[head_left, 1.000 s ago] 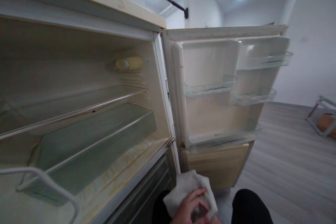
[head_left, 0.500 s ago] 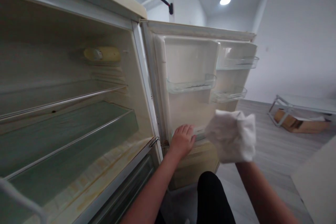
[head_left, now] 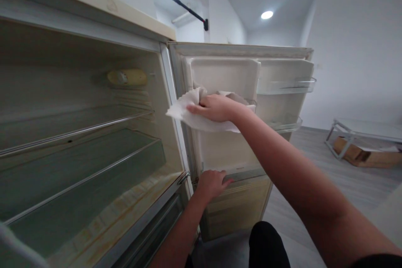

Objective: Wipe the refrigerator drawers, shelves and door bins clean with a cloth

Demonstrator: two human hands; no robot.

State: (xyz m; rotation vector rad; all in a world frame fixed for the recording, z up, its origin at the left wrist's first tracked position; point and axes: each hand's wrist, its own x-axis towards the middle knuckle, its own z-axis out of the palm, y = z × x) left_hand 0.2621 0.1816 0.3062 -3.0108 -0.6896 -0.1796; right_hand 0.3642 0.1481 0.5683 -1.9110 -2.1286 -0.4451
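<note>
Close by, a black-clad knee (head_left: 269, 248) rises at the bottom edge, with the two bare forearms reaching past on either side of it. At the lower left a blurred white bar (head_left: 19, 246) cuts the corner.

Ahead, the left hand (head_left: 212, 183) lies at the bottom bin (head_left: 246, 174) of the open fridge door (head_left: 230, 150), near the hinge side. Its thumb stands out to the right, away from the bent fingers; whether they grip the edge I cannot tell.

Above it, the right hand (head_left: 216, 107) holds a white cloth (head_left: 205, 124) at the door's upper left bin. The fingers are bunched into the cloth, one digit stretched left over it, the other tips mostly hidden in the folds. The cloth spreads out left of the fingers, hangs below them, and shows behind the wrist too; its left corner juts toward the fridge (head_left: 172, 67) frame.

Inside the fridge, left of the door, sit a shelf (head_left: 94, 118) and a yellowed lamp cover (head_left: 127, 77).

Farther off, a bench (head_left: 370, 127) stands over a cardboard box (head_left: 373, 157) by the wall (head_left: 354, 50).
</note>
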